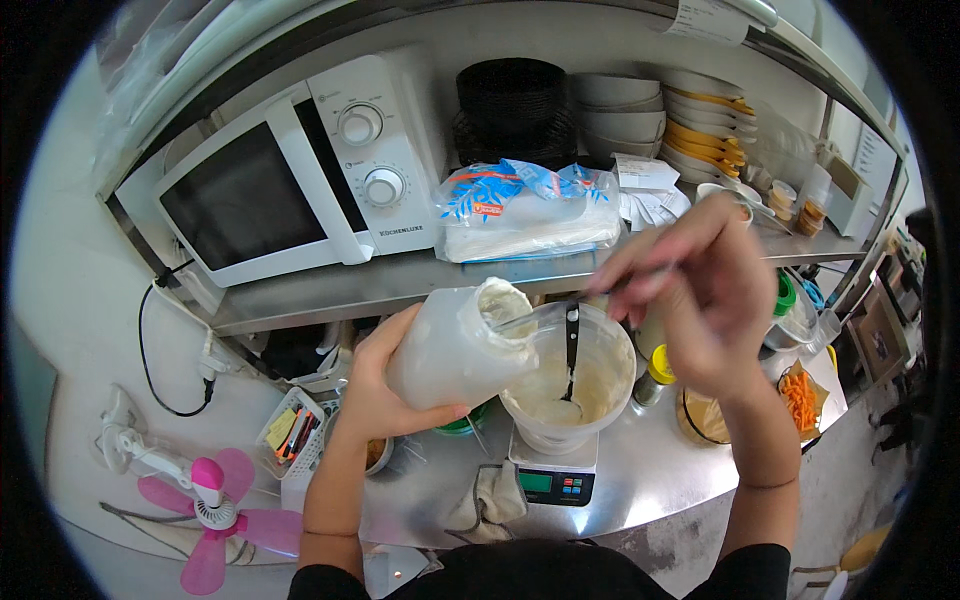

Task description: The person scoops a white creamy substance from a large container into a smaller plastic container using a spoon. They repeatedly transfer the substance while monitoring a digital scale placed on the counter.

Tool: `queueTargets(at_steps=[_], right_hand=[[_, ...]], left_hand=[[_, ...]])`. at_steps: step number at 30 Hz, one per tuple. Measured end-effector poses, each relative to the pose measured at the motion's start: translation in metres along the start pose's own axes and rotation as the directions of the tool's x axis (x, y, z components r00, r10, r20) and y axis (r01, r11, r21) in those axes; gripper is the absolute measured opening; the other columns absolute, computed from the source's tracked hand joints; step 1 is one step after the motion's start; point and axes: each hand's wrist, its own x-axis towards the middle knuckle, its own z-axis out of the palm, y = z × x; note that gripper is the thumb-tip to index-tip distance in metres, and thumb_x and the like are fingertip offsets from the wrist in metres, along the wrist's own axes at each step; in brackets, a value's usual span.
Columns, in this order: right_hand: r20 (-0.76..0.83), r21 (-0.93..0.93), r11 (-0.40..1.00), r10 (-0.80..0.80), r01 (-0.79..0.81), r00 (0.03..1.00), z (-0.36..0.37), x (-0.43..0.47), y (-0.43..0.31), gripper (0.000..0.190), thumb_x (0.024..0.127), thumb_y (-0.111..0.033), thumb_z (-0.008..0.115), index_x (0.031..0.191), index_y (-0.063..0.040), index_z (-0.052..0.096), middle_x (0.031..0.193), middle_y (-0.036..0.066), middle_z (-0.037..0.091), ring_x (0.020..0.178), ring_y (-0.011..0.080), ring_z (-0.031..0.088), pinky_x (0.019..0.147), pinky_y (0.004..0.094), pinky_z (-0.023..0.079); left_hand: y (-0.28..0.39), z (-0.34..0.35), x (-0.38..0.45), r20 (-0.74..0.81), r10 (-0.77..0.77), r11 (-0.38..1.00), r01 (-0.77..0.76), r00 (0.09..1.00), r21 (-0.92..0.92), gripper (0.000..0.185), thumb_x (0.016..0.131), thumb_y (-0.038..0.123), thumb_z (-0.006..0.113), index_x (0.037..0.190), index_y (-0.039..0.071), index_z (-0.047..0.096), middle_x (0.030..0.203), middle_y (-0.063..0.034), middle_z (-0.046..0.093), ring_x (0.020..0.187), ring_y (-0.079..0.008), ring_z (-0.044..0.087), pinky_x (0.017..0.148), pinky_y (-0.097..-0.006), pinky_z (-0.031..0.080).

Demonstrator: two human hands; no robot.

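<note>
My left hand (382, 382) grips a white translucent plastic jar (442, 352), tilted so its mouth, smeared with a thick white cream, faces right. My right hand (697, 300) is blurred and holds a thin metal utensil (517, 322), likely a spoon, whose far end reaches into the jar's mouth. Below and to the right of the jar stands a translucent plastic tub (619, 390) with pale cream inside. A spoon with a black riveted handle (572, 337) leans in this tub. Underneath the tub is a digital kitchen scale (555, 480); its display is lit green.
A steel shelf (300, 296) bears a white microwave (262, 187), a plastic-wrapped pack (525, 217) and stacked bowls (619, 112). Right of the tub are a yellow-capped shaker (655, 375) and shredded orange food (801, 397). A cloth (491, 502) lies near the front edge; a pink fan (217, 517) is left.
</note>
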Motion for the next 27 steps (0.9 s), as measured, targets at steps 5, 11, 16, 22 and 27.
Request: queueTargets(at_steps=[5, 11, 16, 22, 27], right_hand=[[0.213, -0.067, 0.971, -0.210, 0.229, 0.954, -0.002, -0.012, 0.001, 0.025, 0.076, 0.018, 0.050, 0.091, -0.002, 0.049, 0.083, 0.016, 0.073, 0.069, 0.0170, 0.067, 0.061, 0.0266, 0.052], [0.054, -0.039, 0.978, -0.202, 0.204, 0.978, -0.010, -0.030, 0.002, 0.040, 0.067, 0.022, 0.053, 0.095, -0.006, 0.053, 0.086, 0.014, 0.074, 0.068, 0.0188, 0.066, 0.064, 0.0297, 0.053], [0.131, -0.086, 0.975, -0.191, 0.203, 0.973, -0.019, -0.046, 0.008, 0.039, 0.065, 0.022, 0.047, 0.092, -0.005, 0.050, 0.085, 0.015, 0.074, 0.066, 0.0186, 0.065, 0.059, 0.0295, 0.053], [-0.148, -0.070, 0.987, -0.152, 0.143, 0.977, -0.038, -0.059, 0.014, 0.015, 0.092, 0.002, 0.057, 0.095, -0.005, 0.045, 0.082, 0.016, 0.071, 0.065, 0.0168, 0.062, 0.062, 0.0263, 0.051], [-0.430, 0.208, 0.968, 0.217, -0.138, 0.876, -0.058, -0.065, 0.025, 0.018, 0.099, -0.015, 0.059, 0.103, -0.002, 0.048, 0.088, 0.017, 0.068, 0.067, 0.0157, 0.062, 0.060, 0.0258, 0.050]], left_hand=[[0.005, 0.006, -0.020, -0.095, 0.132, 0.952, -0.100, 0.987, 0.290, 0.080, 0.050, 0.022, 0.089, 0.122, 0.002, 0.060, 0.117, -0.0159, 0.064, 0.103, -0.0335, 0.063, 0.090, -0.0419, 0.049], [0.001, 0.016, -0.027, -0.168, 0.301, 0.872, -0.199, 0.939, 0.448, 0.073, 0.048, 0.014, 0.084, 0.118, 0.010, 0.064, 0.116, -0.0119, 0.064, 0.103, -0.0324, 0.062, 0.087, -0.0421, 0.049], [0.004, 0.020, -0.022, -0.135, 0.327, 0.818, -0.209, 0.935, 0.536, 0.072, 0.048, 0.012, 0.082, 0.117, 0.014, 0.065, 0.117, -0.0083, 0.063, 0.102, -0.0314, 0.060, 0.086, -0.0419, 0.049], [0.010, 0.021, -0.019, -0.123, 0.304, 0.813, -0.190, 0.944, 0.550, 0.072, 0.048, 0.010, 0.082, 0.118, 0.014, 0.065, 0.117, -0.0077, 0.062, 0.099, -0.0308, 0.058, 0.084, -0.0419, 0.048], [0.012, 0.023, -0.018, -0.154, 0.255, 0.827, -0.133, 0.954, 0.546, 0.073, 0.048, 0.009, 0.082, 0.118, 0.012, 0.064, 0.115, -0.0087, 0.062, 0.097, -0.0306, 0.058, 0.083, -0.0416, 0.048]])
